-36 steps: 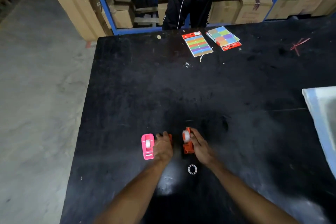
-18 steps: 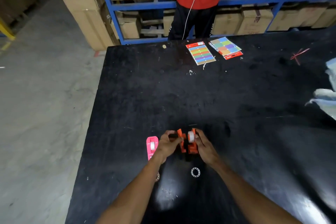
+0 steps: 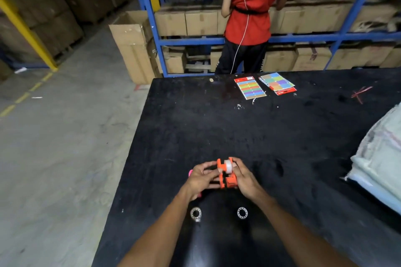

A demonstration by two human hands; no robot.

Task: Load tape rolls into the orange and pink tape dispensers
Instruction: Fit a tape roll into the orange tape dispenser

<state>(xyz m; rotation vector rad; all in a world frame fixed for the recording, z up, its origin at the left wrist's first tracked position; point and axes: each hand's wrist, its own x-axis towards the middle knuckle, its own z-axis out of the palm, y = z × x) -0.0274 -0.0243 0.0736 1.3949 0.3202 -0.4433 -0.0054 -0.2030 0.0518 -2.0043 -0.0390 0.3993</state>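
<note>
Two bare forearms reach in from the bottom edge over a black table (image 3: 282,147). Nearest the viewer, short of the orange dispenser, two small ring-shaped objects lie flat on the table: one ring (image 3: 196,213) below the left wrist, the other ring (image 3: 242,212) below the right wrist, set apart from each other.

Just beyond the rings, both hands meet around the orange tape dispenser (image 3: 226,174). The left hand (image 3: 200,179) grasps its left side with curled fingers, and the right hand (image 3: 244,178) clasps its right side, fingertips at the top. A whitish tape roll (image 3: 228,166) sits between the dispenser's two orange side walls, at its upper end. Whether the dispenser touches the table cannot be told.

The pink tape dispenser (image 3: 190,172) is just left of the orange one, almost wholly hidden behind the left hand; only slivers of pink show.

To the right of the orange dispenser, well apart, a pale woven sack (image 3: 377,158) lies at the table's right edge.

Far beyond the orange dispenser, near the table's far edge, lie two packs of coloured sticky tabs: a striped pack (image 3: 250,88) and, beside it on the right, a squared pack (image 3: 278,83).

Past the table, a person in a red shirt (image 3: 252,2) stands with their back turned, facing blue shelving (image 3: 152,28) filled with cardboard boxes (image 3: 201,21).
</note>
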